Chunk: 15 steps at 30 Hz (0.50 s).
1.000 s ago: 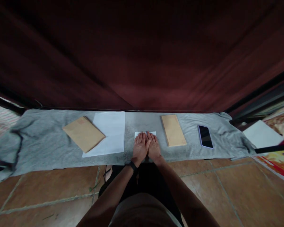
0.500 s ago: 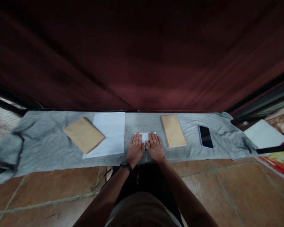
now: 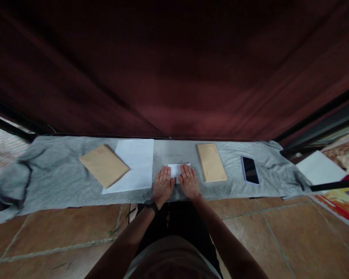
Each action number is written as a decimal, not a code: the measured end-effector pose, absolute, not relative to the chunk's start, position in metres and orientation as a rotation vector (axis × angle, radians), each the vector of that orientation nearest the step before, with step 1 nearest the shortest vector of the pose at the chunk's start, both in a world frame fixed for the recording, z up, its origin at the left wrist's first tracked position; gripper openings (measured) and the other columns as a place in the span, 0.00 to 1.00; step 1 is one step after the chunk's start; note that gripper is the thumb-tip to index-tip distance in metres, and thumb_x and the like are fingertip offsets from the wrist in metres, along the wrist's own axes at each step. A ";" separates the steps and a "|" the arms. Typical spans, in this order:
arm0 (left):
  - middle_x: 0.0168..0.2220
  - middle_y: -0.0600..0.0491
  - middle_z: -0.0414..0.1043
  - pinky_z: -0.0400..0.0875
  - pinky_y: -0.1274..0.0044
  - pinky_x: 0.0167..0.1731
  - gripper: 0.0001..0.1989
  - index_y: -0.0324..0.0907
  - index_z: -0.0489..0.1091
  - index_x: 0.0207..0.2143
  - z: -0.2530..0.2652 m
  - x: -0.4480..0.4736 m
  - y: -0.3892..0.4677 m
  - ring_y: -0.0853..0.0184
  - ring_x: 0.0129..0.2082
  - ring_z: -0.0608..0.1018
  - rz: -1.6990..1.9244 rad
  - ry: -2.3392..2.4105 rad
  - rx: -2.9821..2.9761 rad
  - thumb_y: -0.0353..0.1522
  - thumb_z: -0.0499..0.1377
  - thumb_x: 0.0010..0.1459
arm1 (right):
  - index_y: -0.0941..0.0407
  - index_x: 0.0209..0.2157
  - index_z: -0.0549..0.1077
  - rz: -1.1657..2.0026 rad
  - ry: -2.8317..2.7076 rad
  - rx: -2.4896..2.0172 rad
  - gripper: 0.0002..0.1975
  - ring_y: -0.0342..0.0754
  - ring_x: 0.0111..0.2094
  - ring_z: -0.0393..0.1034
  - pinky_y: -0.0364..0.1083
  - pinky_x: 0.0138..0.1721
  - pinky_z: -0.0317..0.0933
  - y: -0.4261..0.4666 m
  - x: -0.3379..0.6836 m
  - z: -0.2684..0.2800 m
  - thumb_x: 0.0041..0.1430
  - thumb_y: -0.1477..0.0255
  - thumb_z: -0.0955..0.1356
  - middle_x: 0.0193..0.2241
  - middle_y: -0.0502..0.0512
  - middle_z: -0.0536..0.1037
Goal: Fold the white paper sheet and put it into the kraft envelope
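Head view: left hand and right hand lie palm-down, open-fingered, on folded white paper.

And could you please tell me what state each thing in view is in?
Small white paper: flat, partly covered; whether folded is unclear.
Left grip: open, palm down, partly over that paper.
Right grip: open, palm down, partly over it.
Left brown envelopes: flat, askew.
Large white paper: flat, partly under those envelopes.
Right brown envelopes: flat, slightly angled.
Phone: face up, screen dark.
Grey cloth: spread, rumpled at ends.
Dark wristband: worn.
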<state>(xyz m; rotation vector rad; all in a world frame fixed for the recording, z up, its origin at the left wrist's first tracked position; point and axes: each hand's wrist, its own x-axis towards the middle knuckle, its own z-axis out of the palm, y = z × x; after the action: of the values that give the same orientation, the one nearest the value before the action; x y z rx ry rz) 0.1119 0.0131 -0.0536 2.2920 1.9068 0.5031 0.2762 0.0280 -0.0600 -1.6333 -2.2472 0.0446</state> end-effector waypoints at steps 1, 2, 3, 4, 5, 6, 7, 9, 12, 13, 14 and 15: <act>0.70 0.37 0.52 0.50 0.60 0.68 0.30 0.28 0.54 0.67 -0.053 0.112 0.013 0.54 0.71 0.53 0.500 1.902 2.296 0.35 0.46 0.67 | 0.58 0.68 0.57 0.058 -2.269 -1.616 0.27 0.54 0.68 0.52 0.59 0.67 0.46 0.028 0.274 -0.060 0.71 0.68 0.59 0.68 0.62 0.59; 0.70 0.37 0.52 0.50 0.60 0.68 0.30 0.28 0.54 0.67 -0.053 0.111 0.013 0.54 0.71 0.53 0.500 1.897 2.300 0.35 0.46 0.67 | 0.58 0.68 0.57 0.066 -2.274 -1.611 0.26 0.54 0.68 0.52 0.59 0.67 0.46 0.028 0.272 -0.061 0.71 0.67 0.59 0.68 0.62 0.59; 0.70 0.37 0.52 0.51 0.60 0.68 0.30 0.29 0.54 0.67 -0.054 0.110 0.012 0.54 0.71 0.53 0.503 1.893 2.304 0.35 0.46 0.67 | 0.57 0.68 0.58 0.068 -2.263 -1.618 0.26 0.55 0.68 0.53 0.60 0.67 0.47 0.027 0.271 -0.062 0.71 0.67 0.59 0.68 0.62 0.59; 0.70 0.37 0.52 0.51 0.60 0.68 0.30 0.29 0.54 0.68 -0.055 0.108 0.012 0.55 0.71 0.54 0.508 1.890 2.306 0.35 0.46 0.67 | 0.57 0.68 0.58 0.062 -2.243 -1.632 0.26 0.55 0.68 0.53 0.60 0.66 0.48 0.026 0.271 -0.063 0.71 0.67 0.59 0.68 0.63 0.59; 0.69 0.38 0.53 0.52 0.59 0.68 0.30 0.30 0.53 0.68 -0.055 0.106 0.011 0.55 0.71 0.54 0.517 1.889 2.307 0.35 0.46 0.67 | 0.57 0.68 0.57 0.052 -2.217 -1.650 0.27 0.56 0.68 0.54 0.61 0.66 0.48 0.025 0.272 -0.065 0.71 0.66 0.59 0.67 0.64 0.60; 0.69 0.38 0.53 0.52 0.59 0.68 0.30 0.31 0.53 0.68 -0.056 0.105 0.010 0.55 0.71 0.54 0.527 1.890 2.309 0.35 0.46 0.67 | 0.58 0.68 0.57 0.038 -2.195 -1.667 0.27 0.56 0.68 0.54 0.61 0.66 0.48 0.024 0.273 -0.066 0.71 0.66 0.59 0.67 0.65 0.60; 0.69 0.38 0.53 0.53 0.59 0.67 0.30 0.32 0.53 0.68 -0.057 0.103 0.009 0.55 0.70 0.55 0.536 1.889 2.313 0.35 0.46 0.67 | 0.59 0.68 0.56 0.023 -2.178 -1.682 0.27 0.56 0.68 0.54 0.60 0.66 0.48 0.023 0.274 -0.067 0.71 0.66 0.59 0.67 0.65 0.60; 0.69 0.39 0.54 0.53 0.59 0.67 0.30 0.33 0.52 0.69 -0.058 0.101 0.007 0.55 0.70 0.55 0.549 1.898 2.319 0.35 0.46 0.67 | 0.60 0.69 0.56 -0.007 -2.158 -1.712 0.28 0.56 0.67 0.54 0.59 0.66 0.47 0.020 0.278 -0.069 0.72 0.65 0.59 0.67 0.65 0.60; 0.70 0.39 0.53 0.52 0.57 0.68 0.30 0.34 0.50 0.69 -0.056 0.106 0.005 0.55 0.71 0.54 0.579 1.960 2.291 0.33 0.46 0.67 | 0.61 0.69 0.55 -0.028 -2.149 -1.739 0.29 0.56 0.67 0.54 0.58 0.67 0.46 0.016 0.282 -0.070 0.72 0.64 0.59 0.67 0.65 0.59; 0.70 0.40 0.53 0.52 0.58 0.68 0.30 0.33 0.50 0.69 -0.055 0.110 0.004 0.56 0.71 0.54 0.581 1.957 2.295 0.32 0.45 0.67 | 0.61 0.69 0.55 -0.028 -2.150 -1.742 0.29 0.56 0.68 0.54 0.58 0.67 0.46 0.015 0.283 -0.070 0.72 0.64 0.59 0.67 0.65 0.59; 0.70 0.40 0.52 0.51 0.58 0.68 0.29 0.33 0.51 0.69 -0.054 0.115 0.003 0.56 0.71 0.53 0.575 1.931 2.313 0.32 0.45 0.67 | 0.61 0.69 0.55 -0.023 -2.152 -1.743 0.29 0.56 0.68 0.54 0.58 0.67 0.46 0.015 0.283 -0.070 0.72 0.64 0.59 0.68 0.64 0.59; 0.70 0.40 0.52 0.51 0.59 0.68 0.29 0.33 0.51 0.69 -0.053 0.121 0.001 0.57 0.71 0.53 0.556 1.887 2.341 0.31 0.44 0.67 | 0.61 0.69 0.55 -0.015 -2.154 -1.745 0.28 0.56 0.68 0.53 0.58 0.67 0.46 0.015 0.284 -0.070 0.72 0.64 0.58 0.68 0.64 0.59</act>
<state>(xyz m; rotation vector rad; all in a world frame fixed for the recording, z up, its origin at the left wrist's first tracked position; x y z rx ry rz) 0.1210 0.0014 -0.0532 2.3407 1.8871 0.5564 0.2837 0.0147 -0.0699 -1.7452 -2.1535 -0.0154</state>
